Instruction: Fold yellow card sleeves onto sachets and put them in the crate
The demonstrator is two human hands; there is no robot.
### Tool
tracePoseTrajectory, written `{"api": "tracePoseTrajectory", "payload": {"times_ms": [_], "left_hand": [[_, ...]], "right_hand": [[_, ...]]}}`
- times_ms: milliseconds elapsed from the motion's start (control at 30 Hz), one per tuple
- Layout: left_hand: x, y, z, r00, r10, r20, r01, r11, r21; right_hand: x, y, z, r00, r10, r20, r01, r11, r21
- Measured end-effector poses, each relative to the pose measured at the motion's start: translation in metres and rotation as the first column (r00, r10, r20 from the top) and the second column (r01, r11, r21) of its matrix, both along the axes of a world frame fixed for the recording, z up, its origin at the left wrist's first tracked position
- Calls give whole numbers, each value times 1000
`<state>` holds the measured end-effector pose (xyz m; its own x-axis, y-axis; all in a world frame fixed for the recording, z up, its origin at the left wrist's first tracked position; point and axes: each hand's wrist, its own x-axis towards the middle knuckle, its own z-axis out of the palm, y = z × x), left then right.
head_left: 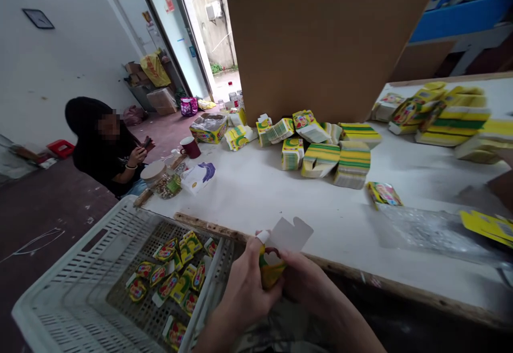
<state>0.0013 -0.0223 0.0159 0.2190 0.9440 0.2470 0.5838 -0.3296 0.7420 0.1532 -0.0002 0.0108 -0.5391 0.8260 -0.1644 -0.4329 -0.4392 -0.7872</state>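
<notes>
Both my hands are closed on one small yellow carton (272, 270) held just below the table's near edge. My left hand (244, 283) pinches its left side, with a taped fingertip on top. My right hand (304, 278) grips the right side. The carton's white flap (290, 234) stands open above my fingers. Stacks of flat yellow-green cartons (340, 158) lie further back on the white table (260, 193), and a single flat carton (383, 193) lies to the right.
A white plastic crate (86, 283) at my lower left holds several folded cartons (172, 281). A big brown cardboard sheet (320, 38) stands at the table's back. A clear plastic bag (433, 230) lies right. A jar (160, 178), red mug (191, 147) and seated person (104, 144) are left.
</notes>
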Motion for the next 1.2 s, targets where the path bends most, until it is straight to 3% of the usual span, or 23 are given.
{"api": "tracePoseTrajectory", "payload": {"times_ms": [100,200,300,367,433,500,600,667,833,1033,1200], "left_hand": [[-2,1,2,994,-102,-31,104,994,40],[-4,4,5,990,-136,-46,136,991,-20],[-3,9,6,994,-106,10,106,977,-187],[0,15,3,990,-101,100,124,957,-263],[3,20,-2,980,-91,179,134,960,-246],[4,24,-8,980,0,197,37,982,-187],[-2,24,-17,975,208,76,-195,969,-149],[-11,22,-20,969,243,-45,-247,959,-140],[-30,18,-14,968,187,-166,-202,976,-77],[-33,22,0,973,105,-205,-125,989,-85],[-36,23,-6,968,108,-225,-104,994,28]], "right_hand": [[4,3,1,987,127,-99,-131,991,-34],[9,2,-1,985,155,-73,-156,988,-15],[10,-3,-2,987,16,159,-44,984,175],[7,-7,-1,924,-120,363,-33,921,388],[2,-7,-1,828,-235,510,-97,835,542],[-1,-3,-4,760,-321,564,-132,774,619],[1,6,-13,709,-463,532,-38,728,684],[6,11,-19,681,-514,522,-15,702,712],[18,19,-27,672,-412,616,-232,672,703],[32,28,-14,666,-348,660,-317,668,673],[33,23,-7,655,-350,669,-285,706,649]]}}
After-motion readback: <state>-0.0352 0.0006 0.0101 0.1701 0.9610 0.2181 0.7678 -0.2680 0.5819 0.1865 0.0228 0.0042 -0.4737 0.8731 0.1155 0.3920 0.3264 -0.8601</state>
